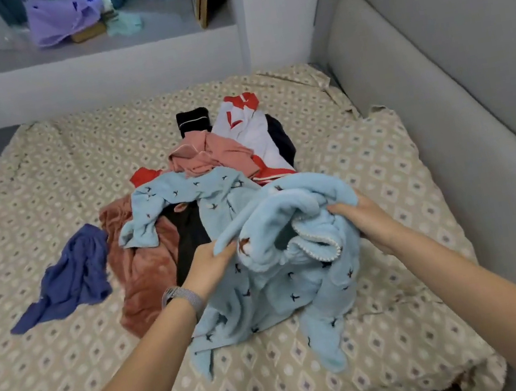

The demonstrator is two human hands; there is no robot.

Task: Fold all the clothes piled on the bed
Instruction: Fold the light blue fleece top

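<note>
A light blue fleece garment (283, 279) with small dark bird prints is bunched up above the bed, its lower part trailing onto the sheet. My left hand (208, 264) grips its left edge and my right hand (363, 217) grips its right side. Behind it lies the pile: a second light blue printed piece (183, 200), a rust brown fleece (145, 270), a black item (189, 236), a pink top (209, 154), a white and red garment (249, 129). A dark blue cloth (71, 282) lies apart to the left.
The bed carries a beige diamond-patterned sheet (75, 376). A grey padded headboard (438, 106) runs along the right. A white ledge (108, 46) at the back holds purple fabric (62, 16) and a wooden board.
</note>
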